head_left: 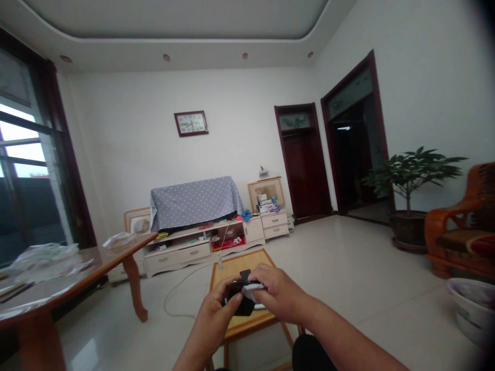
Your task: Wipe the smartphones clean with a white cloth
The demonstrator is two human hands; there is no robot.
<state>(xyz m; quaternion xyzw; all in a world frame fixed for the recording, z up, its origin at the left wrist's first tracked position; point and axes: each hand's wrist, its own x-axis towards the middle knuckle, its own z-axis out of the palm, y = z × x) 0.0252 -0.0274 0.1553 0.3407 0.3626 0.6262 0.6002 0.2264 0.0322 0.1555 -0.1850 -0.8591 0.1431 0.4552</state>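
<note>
Apparently over the table [265, 258], a black object [245, 308], likely light, stiff, best held edgewise, is gripped by the left hand [218, 308], white cloth [250, 293] by the right hand [281, 291].

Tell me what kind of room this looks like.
Most likely a living room in a home: a wooden armchair stands beside a potted plant, and a low white cabinet along the far wall holds something wide under a patterned cloth.

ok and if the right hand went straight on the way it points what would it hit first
The right hand would likely meet the black object in the left hand first, though depth is unclear.
</note>
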